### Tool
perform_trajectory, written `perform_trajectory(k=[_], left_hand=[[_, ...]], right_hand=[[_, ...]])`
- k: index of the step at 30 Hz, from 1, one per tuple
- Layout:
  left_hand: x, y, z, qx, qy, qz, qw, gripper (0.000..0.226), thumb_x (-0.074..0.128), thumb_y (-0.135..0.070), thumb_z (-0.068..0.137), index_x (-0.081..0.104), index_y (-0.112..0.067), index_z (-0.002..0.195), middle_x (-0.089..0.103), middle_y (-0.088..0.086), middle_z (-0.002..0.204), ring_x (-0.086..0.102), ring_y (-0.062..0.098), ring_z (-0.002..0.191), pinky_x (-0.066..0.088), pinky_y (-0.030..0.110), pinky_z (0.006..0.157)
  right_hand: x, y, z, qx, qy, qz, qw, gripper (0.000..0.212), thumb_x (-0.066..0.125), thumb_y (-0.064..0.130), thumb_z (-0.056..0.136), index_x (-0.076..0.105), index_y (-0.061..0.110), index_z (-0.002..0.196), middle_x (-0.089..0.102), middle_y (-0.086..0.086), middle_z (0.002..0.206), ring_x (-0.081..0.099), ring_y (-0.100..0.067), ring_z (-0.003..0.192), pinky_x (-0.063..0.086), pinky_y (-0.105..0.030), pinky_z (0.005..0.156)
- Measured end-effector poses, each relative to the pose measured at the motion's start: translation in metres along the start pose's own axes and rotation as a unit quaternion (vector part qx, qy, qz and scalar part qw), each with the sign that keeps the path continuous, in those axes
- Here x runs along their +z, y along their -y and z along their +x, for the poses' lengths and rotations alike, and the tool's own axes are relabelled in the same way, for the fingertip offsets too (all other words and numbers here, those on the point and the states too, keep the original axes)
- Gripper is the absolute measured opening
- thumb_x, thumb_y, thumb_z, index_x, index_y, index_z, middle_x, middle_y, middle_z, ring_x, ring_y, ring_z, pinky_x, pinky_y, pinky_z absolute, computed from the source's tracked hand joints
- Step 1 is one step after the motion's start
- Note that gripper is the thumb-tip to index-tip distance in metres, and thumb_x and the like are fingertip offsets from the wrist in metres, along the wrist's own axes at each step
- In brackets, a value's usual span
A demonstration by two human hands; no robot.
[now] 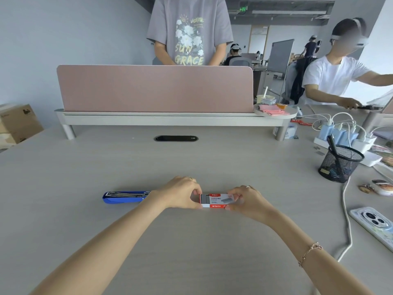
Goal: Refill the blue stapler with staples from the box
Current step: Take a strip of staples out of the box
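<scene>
A small red, white and grey staple box (214, 200) lies flat on the desk in front of me. My left hand (179, 193) pinches its left end and my right hand (246, 199) grips its right end. The blue stapler (125, 197) rests on the desk just left of my left hand, swung open so its metal staple channel faces up. My left wrist hides the stapler's right end. Whether the box is open cannot be told.
A black mesh pen cup (340, 163) stands at the right, with a power strip and chargers (348, 139) behind it. A phone (374, 225) and white cable (347, 220) lie near the right edge. A pink divider (155, 88) crosses the back, with people beyond it.
</scene>
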State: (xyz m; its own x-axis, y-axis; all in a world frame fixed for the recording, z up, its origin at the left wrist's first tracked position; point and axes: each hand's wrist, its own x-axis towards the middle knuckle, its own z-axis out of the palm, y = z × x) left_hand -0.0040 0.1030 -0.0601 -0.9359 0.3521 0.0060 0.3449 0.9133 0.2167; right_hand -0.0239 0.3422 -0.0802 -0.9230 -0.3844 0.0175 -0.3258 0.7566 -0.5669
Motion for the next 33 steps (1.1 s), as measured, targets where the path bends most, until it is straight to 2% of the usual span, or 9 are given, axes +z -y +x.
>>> perform_trajectory(k=[7, 12, 14, 21, 23, 27, 33], left_hand=[[-0.001, 0.000, -0.003, 0.001, -0.001, -0.002, 1.000, 0.036, 0.068, -0.048, 0.078, 0.067, -0.024, 0.105, 0.062, -0.007, 0.101, 0.047, 0.009, 0.082, 0.032, 0.025, 0.073], [-0.001, 0.000, -0.005, -0.003, 0.002, -0.007, 1.000, 0.037, 0.068, -0.048, 0.078, 0.067, -0.024, 0.106, 0.056, -0.010, 0.094, 0.050, 0.011, 0.086, 0.035, 0.025, 0.073], [-0.002, 0.000, -0.006, -0.003, 0.006, -0.004, 1.000, 0.039, 0.068, -0.050, 0.078, 0.066, -0.024, 0.107, 0.059, -0.009, 0.099, 0.054, 0.013, 0.091, 0.035, 0.025, 0.074], [-0.006, -0.004, -0.008, 0.004, 0.012, -0.029, 0.999, 0.037, 0.062, -0.049, 0.085, 0.062, -0.023, 0.112, 0.062, -0.007, 0.110, 0.054, 0.014, 0.102, 0.046, 0.033, 0.087], [-0.006, -0.005, -0.008, 0.003, 0.012, -0.040, 0.999, 0.034, 0.062, -0.047, 0.086, 0.061, -0.023, 0.110, 0.062, -0.008, 0.111, 0.054, 0.013, 0.103, 0.045, 0.032, 0.088], [-0.008, -0.003, -0.007, 0.003, 0.019, -0.043, 0.999, 0.028, 0.063, -0.045, 0.085, 0.062, -0.025, 0.104, 0.062, -0.008, 0.108, 0.053, 0.011, 0.097, 0.045, 0.031, 0.084], [-0.009, -0.004, -0.004, 0.000, 0.028, -0.046, 0.999, 0.027, 0.064, -0.044, 0.085, 0.065, -0.024, 0.105, 0.061, -0.005, 0.107, 0.055, 0.013, 0.099, 0.047, 0.033, 0.085]], right_hand=[[-0.003, -0.010, 0.001, 0.005, 0.004, 0.000, 1.000, 0.043, 0.074, 0.037, 0.072, 0.064, 0.024, 0.111, 0.063, 0.002, 0.104, 0.052, -0.019, 0.104, 0.044, -0.031, 0.091], [-0.001, -0.012, 0.001, 0.001, 0.001, -0.002, 1.000, 0.046, 0.074, 0.037, 0.073, 0.062, 0.022, 0.114, 0.063, 0.002, 0.106, 0.052, -0.019, 0.106, 0.044, -0.032, 0.093], [-0.002, -0.011, 0.001, -0.004, -0.001, -0.009, 1.000, 0.045, 0.074, 0.035, 0.074, 0.062, 0.021, 0.115, 0.063, 0.000, 0.107, 0.051, -0.019, 0.106, 0.043, -0.032, 0.094], [-0.006, -0.007, 0.000, -0.035, -0.028, -0.092, 0.995, 0.046, 0.071, 0.044, 0.073, 0.059, 0.027, 0.115, 0.054, 0.008, 0.091, 0.045, -0.016, 0.094, 0.030, -0.024, 0.083], [-0.007, -0.005, 0.000, -0.043, -0.043, -0.108, 0.992, 0.052, 0.072, 0.045, 0.070, 0.058, 0.029, 0.118, 0.052, 0.007, 0.096, 0.041, -0.015, 0.093, 0.029, -0.023, 0.084], [-0.008, 0.001, 0.001, -0.064, -0.047, -0.118, 0.990, 0.059, 0.072, 0.045, 0.069, 0.054, 0.029, 0.123, 0.052, 0.004, 0.120, 0.042, -0.019, 0.112, 0.028, -0.023, 0.092], [-0.006, 0.007, 0.003, -0.081, -0.036, -0.092, 0.992, 0.046, 0.067, 0.037, 0.074, 0.058, 0.028, 0.118, 0.055, 0.003, 0.121, 0.040, -0.019, 0.117, 0.028, -0.023, 0.092]])
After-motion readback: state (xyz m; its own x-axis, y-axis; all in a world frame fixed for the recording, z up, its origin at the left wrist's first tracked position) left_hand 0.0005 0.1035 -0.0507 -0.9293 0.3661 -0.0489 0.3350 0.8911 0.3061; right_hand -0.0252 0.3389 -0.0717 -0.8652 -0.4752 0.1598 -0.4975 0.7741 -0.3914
